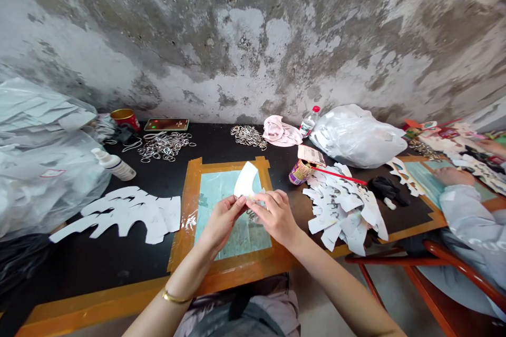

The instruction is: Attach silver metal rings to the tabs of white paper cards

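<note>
A white curved piece (245, 181) stands up between my two hands, over a light-blue sheet (215, 184) taped to the black table. My left hand (224, 219) pinches its lower end between thumb and fingers. Close beside it, my right hand (276, 216) has its fingers closed at the same end. Something small and shiny shows under the right fingers, too unclear to name. To the left lie several flat white cut pieces (130, 215) with scalloped edges. A heap of similar white pieces (343, 205) is at the right.
Metal rings (166, 145) lie in a pile at the back left, with a second ring pile (249, 137) near the wall. A phone (166, 125), white bottle (114, 164), pink cloth (281, 131) and open tub (300, 171) stand around. Another person's sleeve (472, 210) is at right.
</note>
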